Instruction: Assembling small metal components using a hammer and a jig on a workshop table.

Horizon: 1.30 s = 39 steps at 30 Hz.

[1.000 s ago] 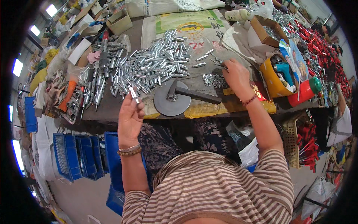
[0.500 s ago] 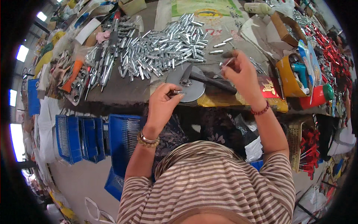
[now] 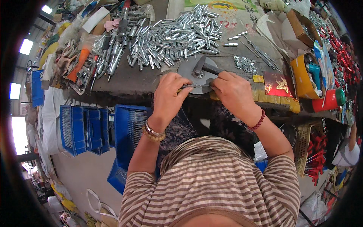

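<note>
My left hand (image 3: pixel 171 96) pinches a short shiny metal piece (image 3: pixel 193 86) between thumb and fingers. My right hand (image 3: pixel 235 94) is closed at the other side, its fingertips meeting the thin end of that piece; whether they hold a separate small part is hidden. Both hands are just above the near rim of a round grey metal plate (image 3: pixel 184 70). On the plate lies a hammer, its dark head (image 3: pixel 199 66) on the metal and its handle (image 3: pixel 211 68) running behind my right hand.
A large heap of silvery metal tubes (image 3: pixel 172 41) covers the bench beyond. Small metal parts (image 3: pixel 245 64) and long thin rods (image 3: pixel 261 51) lie right, near a red card (image 3: pixel 278 84) and a yellow container (image 3: pixel 304 77). Blue bins (image 3: pixel 126 147) hang below left.
My right hand has come down and left from the small parts to meet my left hand. The left hand has shifted slightly right within the view, which has tilted a little.
</note>
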Available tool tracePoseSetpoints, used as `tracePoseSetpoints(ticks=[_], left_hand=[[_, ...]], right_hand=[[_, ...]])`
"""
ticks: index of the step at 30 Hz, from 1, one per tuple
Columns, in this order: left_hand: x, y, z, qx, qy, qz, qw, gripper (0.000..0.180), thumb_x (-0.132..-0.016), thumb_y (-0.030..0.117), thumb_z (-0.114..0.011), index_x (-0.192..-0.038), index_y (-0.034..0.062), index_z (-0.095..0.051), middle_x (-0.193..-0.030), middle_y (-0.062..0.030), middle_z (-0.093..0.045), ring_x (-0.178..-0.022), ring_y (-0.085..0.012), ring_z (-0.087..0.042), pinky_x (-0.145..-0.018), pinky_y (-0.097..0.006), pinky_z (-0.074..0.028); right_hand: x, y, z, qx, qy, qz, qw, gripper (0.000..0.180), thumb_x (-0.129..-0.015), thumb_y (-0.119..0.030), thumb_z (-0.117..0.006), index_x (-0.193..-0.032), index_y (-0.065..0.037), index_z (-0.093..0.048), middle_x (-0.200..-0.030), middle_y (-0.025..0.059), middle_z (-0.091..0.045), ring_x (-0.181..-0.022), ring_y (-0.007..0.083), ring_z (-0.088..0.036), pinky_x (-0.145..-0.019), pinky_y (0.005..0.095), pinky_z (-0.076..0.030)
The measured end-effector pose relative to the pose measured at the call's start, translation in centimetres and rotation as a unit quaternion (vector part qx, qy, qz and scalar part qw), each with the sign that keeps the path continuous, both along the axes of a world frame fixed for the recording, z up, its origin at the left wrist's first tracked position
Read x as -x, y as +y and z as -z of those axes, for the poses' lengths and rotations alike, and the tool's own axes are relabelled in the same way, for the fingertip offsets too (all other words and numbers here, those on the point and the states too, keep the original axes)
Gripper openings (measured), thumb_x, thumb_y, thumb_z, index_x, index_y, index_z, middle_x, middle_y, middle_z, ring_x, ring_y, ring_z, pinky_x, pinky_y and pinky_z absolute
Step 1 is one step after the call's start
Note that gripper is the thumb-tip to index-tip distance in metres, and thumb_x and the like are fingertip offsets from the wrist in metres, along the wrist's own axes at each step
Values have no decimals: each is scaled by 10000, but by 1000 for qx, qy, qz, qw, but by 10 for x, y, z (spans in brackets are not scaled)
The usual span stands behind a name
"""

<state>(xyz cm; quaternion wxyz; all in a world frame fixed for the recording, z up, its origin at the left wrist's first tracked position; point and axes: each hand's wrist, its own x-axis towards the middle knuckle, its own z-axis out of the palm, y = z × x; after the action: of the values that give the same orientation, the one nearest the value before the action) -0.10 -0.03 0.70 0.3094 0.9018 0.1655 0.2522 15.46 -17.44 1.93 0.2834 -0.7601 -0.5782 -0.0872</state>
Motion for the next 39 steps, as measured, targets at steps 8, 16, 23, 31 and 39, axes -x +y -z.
tracePoseSetpoints(ticks=[8,16,23,31,39], left_hand=[[-3,4,2,-25,3,4,1000,114,-854,108,-769,-946,43,-752,-935,-74,-627,-947,-278,-613,-834,-384,-497],[1,4,6,-70,13,14,997,136,-862,151,-779,-984,92,-767,-926,-62,-620,-938,-281,-619,-803,-408,-513],[0,2,13,-85,-29,13,996,164,-861,89,-778,-1024,108,-782,-897,-60,-617,-857,-259,-629,-743,-373,-516],[1,1,15,-63,-36,10,997,150,-837,110,-798,-981,96,-761,-907,-61,-603,-861,-278,-630,-724,-403,-511],[3,2,18,-57,-54,14,997,182,-862,45,-776,-1039,88,-779,-902,-81,-611,-805,-254,-624,-702,-355,-504]], right_hand=[[0,1,0,-21,5,-1,1000,110,-744,-47,-733,-832,-73,-672,-878,75,-582,-872,296,-632,-740,418,-526],[-5,5,-1,-23,31,-19,999,117,-746,-44,-732,-847,-75,-681,-876,82,-593,-870,315,-633,-750,439,-512],[-10,9,4,-19,49,-17,998,109,-761,-59,-743,-851,-61,-682,-864,91,-597,-868,333,-627,-760,447,-503],[-14,11,6,-34,68,-29,997,140,-754,-64,-755,-862,-46,-667,-863,99,-588,-865,349,-612,-748,453,-495],[-14,11,10,-37,92,-27,995,74,-770,-50,-720,-840,-66,-700,-860,84,-598,-894,330,-623,-774,450,-486]])
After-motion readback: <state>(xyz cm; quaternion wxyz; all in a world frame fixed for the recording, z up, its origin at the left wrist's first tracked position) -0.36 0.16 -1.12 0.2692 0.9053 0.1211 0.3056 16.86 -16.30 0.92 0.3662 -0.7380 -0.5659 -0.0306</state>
